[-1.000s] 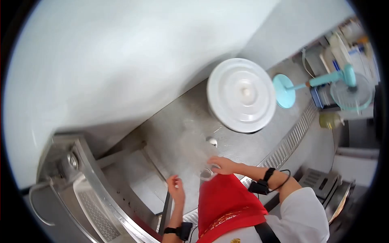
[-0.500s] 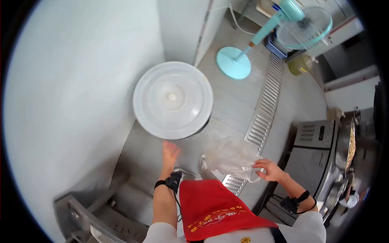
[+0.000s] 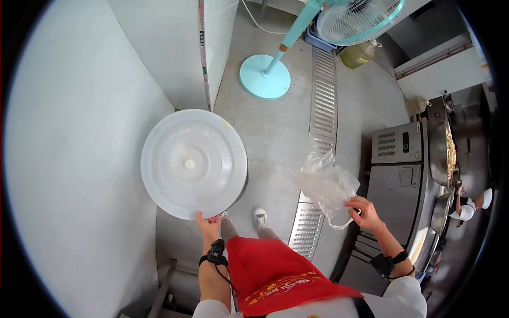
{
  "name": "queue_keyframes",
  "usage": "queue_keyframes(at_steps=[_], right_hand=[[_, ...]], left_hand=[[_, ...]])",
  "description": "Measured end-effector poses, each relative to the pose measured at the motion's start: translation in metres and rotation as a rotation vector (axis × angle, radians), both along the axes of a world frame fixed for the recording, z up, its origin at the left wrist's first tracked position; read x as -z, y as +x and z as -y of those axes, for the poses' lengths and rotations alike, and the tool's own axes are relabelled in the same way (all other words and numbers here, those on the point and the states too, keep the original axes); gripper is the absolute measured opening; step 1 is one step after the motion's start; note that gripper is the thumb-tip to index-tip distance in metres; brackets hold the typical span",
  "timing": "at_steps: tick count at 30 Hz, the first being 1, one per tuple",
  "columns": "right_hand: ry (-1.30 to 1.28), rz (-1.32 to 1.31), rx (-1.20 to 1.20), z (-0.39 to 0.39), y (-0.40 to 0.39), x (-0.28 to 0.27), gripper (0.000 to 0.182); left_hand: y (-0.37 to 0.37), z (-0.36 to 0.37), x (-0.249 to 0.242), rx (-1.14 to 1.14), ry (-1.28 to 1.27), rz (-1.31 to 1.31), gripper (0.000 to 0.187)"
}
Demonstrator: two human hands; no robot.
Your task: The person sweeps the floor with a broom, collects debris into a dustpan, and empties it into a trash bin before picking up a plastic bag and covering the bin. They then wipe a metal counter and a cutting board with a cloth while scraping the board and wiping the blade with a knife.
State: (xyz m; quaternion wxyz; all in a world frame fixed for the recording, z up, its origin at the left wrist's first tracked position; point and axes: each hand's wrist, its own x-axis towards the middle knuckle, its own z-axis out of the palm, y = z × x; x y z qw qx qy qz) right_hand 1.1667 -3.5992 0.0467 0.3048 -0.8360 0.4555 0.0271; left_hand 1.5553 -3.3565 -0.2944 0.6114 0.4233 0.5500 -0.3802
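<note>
A large round white lid with a small central knob covers a bin beside the wall. My left hand is at the lid's near edge, its fingertips at the rim and partly under it, so its grip is on the lid's edge. From my right hand, fingers pinched together, hangs a clear plastic bag, thin and crumpled, over the floor drain.
A turquoise standing fan is ahead, near a drain grate and a yellowish jug. Metal cabinets and a large pan line the right side. A co-worker is at the far right.
My left hand has reached the lid's edge from just below it. The bag is still in my right hand. The view has shifted, with the lid now lower and further left.
</note>
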Motion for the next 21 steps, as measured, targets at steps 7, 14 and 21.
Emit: queue_keyframes(at_steps=[7, 14, 21], right_hand=[[0.044, 0.04, 0.148, 0.002, 0.038, -0.009, 0.023], [0.174, 0.205, 0.321, 0.001, 0.067, -0.022, 0.02], [0.523, 0.544, 0.553, 0.004, 0.073, -0.037, 0.025]], left_hand=[[0.036, 0.015, 0.001, -0.022, 0.095, -0.001, 0.037], [0.095, 0.079, 0.008, 0.148, -0.079, 0.036, 0.047], [0.111, 0.077, -0.013, 0.247, -0.241, 0.219, 0.046]])
